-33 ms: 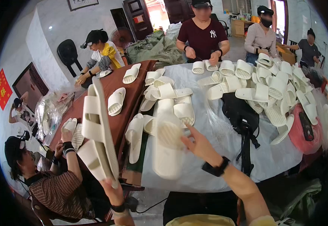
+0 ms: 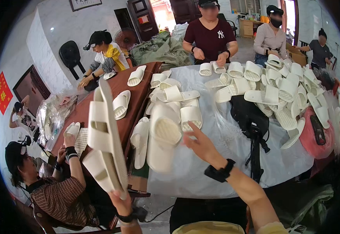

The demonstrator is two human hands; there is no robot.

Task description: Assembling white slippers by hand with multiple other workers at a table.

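Upright at the left, a pair of cream slippers is gripped at its lower end by my left hand, which is closed. Another cream slipper, blurred by motion, is over the near left part of the light-grey covered table. To its right is my right hand, fingers stretched out and apart, with a small gap between the fingertips and that slipper. Just beyond those fingertips lies a slipper on the table, close to several others. A single slipper rests left of the blurred one.
A large heap of cream slippers covers the table's far right, with a black backpack in front. A pink plastic bag sits at the right edge. Co-workers sit or stand around, one close at the left by the brown table.
The blurred slipper has shifted left, away from my right hand, and its toe strap looks turned. My right hand's fingers have come apart from it. My left hand has moved slightly right.
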